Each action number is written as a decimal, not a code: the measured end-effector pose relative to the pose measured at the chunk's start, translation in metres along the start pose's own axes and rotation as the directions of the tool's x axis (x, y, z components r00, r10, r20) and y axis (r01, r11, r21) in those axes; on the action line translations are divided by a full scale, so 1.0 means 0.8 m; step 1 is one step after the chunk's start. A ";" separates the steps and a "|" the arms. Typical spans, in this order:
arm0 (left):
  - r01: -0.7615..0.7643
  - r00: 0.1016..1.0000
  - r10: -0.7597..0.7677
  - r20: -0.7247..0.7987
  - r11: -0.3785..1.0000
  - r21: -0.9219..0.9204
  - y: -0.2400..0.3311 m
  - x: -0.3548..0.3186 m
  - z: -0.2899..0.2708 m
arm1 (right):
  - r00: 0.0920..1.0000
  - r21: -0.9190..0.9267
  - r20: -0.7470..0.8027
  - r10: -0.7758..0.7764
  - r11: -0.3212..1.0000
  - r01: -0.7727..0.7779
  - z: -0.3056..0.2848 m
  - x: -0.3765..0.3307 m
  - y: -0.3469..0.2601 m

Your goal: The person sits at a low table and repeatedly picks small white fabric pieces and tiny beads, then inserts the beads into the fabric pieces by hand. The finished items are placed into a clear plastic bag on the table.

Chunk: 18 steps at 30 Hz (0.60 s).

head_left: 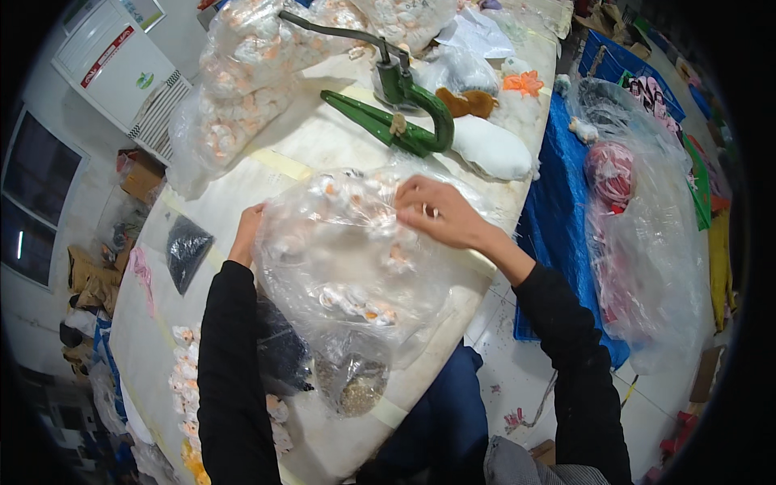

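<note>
My left hand [246,233] held the clear bag [352,255] near the right edge of the table [457,315]; whether my curled right hand [440,212] pinched it, I couldn't tell. A slack grip risked spilling the white-and-orange pieces [356,304].
</note>
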<state>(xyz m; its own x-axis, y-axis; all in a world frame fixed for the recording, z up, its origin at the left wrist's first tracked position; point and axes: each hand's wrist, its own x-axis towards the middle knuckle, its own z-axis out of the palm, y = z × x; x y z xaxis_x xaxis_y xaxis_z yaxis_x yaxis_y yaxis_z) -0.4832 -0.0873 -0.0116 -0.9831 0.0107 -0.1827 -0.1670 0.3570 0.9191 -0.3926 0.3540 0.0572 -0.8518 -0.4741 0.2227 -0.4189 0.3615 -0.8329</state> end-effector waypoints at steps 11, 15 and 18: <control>-0.353 0.901 0.290 -0.324 0.923 -0.154 0.102 -0.041 -0.033 | 0.864 0.006 -0.504 0.002 1.000 0.001 0.019 0.089 0.015; -0.510 0.821 0.411 -0.397 0.840 -0.185 0.185 -0.100 -0.043 | 0.804 0.233 -0.595 -0.004 0.956 0.177 -0.028 0.065 -0.070; -0.520 0.814 0.424 -0.397 0.836 -0.176 0.209 -0.132 -0.040 | 0.804 0.190 -0.591 -0.057 0.960 0.207 -0.041 0.054 -0.094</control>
<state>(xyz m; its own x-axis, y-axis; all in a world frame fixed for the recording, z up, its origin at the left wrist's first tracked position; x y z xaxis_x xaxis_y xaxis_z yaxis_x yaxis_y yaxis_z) -0.4099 -0.0584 0.1721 -0.9010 -0.2108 0.3791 0.3589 0.1287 0.9245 -0.4083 0.3326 0.1462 -0.8475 0.0729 0.5258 -0.5188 0.0966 -0.8494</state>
